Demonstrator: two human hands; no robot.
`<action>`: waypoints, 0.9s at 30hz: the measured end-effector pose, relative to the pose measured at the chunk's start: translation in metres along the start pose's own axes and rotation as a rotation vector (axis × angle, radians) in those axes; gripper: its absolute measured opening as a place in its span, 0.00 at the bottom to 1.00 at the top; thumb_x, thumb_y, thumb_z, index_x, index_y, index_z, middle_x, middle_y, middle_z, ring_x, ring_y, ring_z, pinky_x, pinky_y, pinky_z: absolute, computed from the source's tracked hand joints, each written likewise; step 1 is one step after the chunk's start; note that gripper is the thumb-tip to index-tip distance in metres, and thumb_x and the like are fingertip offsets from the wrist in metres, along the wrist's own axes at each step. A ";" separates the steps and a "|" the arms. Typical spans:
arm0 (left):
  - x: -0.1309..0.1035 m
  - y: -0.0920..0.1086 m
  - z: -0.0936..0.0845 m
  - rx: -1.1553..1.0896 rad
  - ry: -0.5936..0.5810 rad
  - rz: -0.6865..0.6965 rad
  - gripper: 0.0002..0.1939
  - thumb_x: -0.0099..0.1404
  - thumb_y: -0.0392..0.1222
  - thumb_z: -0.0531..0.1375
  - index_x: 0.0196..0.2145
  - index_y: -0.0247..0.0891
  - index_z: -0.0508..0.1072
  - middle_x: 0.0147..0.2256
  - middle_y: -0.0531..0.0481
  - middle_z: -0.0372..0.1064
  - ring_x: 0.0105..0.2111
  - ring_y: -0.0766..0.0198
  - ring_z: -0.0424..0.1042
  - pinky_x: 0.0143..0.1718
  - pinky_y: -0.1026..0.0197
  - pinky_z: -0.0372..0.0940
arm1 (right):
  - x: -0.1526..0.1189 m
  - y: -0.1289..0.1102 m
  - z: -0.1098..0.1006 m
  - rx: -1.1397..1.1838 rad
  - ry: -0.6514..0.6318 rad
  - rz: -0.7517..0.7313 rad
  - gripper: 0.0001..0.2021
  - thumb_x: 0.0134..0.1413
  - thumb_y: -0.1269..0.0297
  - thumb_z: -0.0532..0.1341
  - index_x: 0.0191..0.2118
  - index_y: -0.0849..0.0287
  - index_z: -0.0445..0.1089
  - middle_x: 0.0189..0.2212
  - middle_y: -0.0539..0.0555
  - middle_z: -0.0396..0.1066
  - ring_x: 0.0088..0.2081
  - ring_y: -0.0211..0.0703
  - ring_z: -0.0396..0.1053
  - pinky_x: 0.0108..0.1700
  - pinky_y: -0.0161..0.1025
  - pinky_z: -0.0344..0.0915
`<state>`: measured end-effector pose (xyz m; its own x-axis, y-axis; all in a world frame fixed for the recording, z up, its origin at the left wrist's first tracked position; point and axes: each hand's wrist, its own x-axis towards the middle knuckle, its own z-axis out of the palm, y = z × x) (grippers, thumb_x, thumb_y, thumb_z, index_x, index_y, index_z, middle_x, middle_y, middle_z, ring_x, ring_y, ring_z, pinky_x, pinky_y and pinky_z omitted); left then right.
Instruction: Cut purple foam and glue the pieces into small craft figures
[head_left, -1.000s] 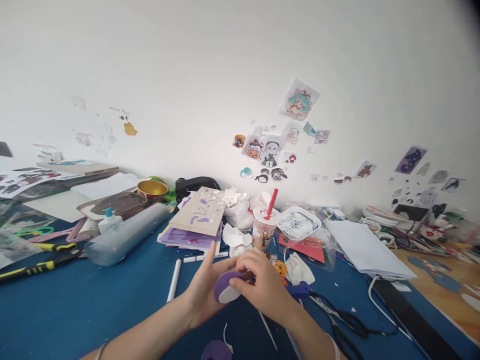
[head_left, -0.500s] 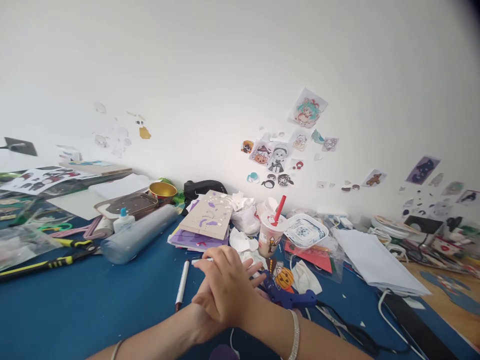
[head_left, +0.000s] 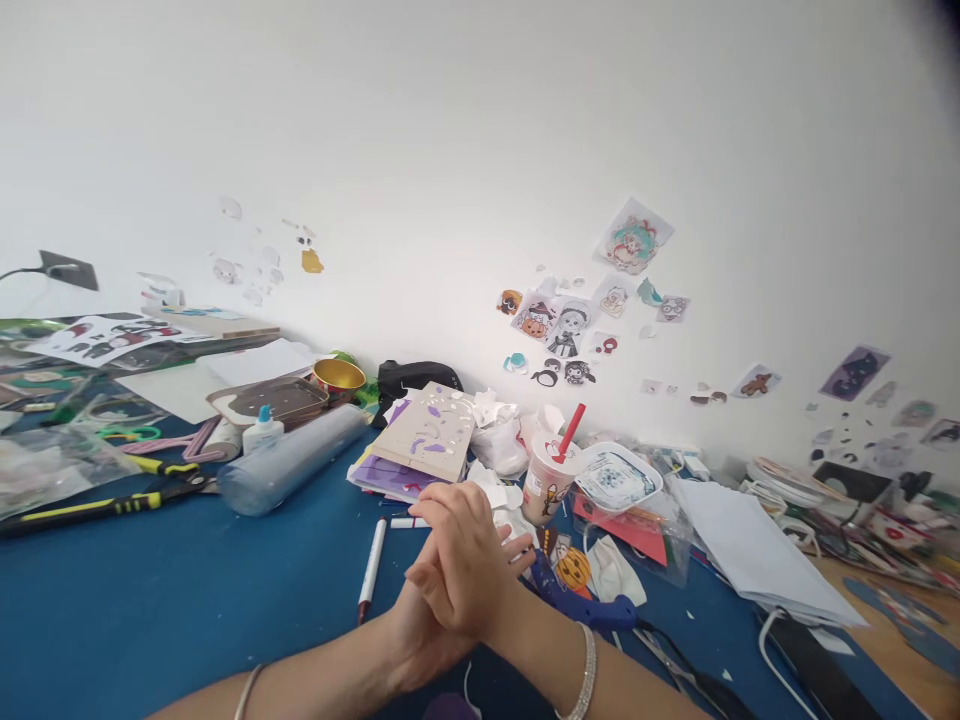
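Both hands are pressed together, palm to palm, above the blue table at the bottom centre. My right hand (head_left: pixel 472 570) lies on top, its fingers curved over the other hand; a sparkling bracelet circles its wrist. Beneath it is my left hand (head_left: pixel 424 625), palm up, with its fingertips showing past the right hand's far side. A thin bangle is on the left wrist. No object shows between the palms. Close by are a white marker (head_left: pixel 372 565) with a dark tip, a blue glue gun (head_left: pixel 581 605) and a cup (head_left: pixel 549 480) with a red straw.
Pliers (head_left: pixel 150 495), a clear cylinder (head_left: pixel 292 465) and a glue bottle (head_left: pixel 262 432) lie left. Behind the hands are stacked purple and beige papers (head_left: pixel 427 435). Scissors (head_left: pixel 667 655), folded white paper (head_left: pixel 757 540) and a black power strip (head_left: pixel 817 665) are right.
The view has shifted slightly. My hands have pressed closer together, the right fingers more gathered over the left hand. Fewer of the left fingers show.
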<state>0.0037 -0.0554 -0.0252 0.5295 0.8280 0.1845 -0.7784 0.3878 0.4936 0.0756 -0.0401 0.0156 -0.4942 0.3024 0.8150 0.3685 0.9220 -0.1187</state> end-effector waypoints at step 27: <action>0.020 0.028 -0.011 0.755 0.332 -0.104 0.19 0.61 0.55 0.50 0.42 0.36 0.60 0.30 0.47 0.70 0.32 0.60 0.72 0.38 0.55 0.64 | -0.026 -0.002 -0.056 -0.319 -0.439 0.498 0.04 0.51 0.74 0.58 0.29 0.60 0.65 0.29 0.52 0.68 0.35 0.45 0.63 0.39 0.42 0.58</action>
<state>-0.0111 -0.0236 -0.0171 0.3673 0.9252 -0.0956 -0.2323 0.1908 0.9538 0.1315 -0.0633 0.0265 -0.4534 0.7978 0.3974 0.8099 0.5549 -0.1900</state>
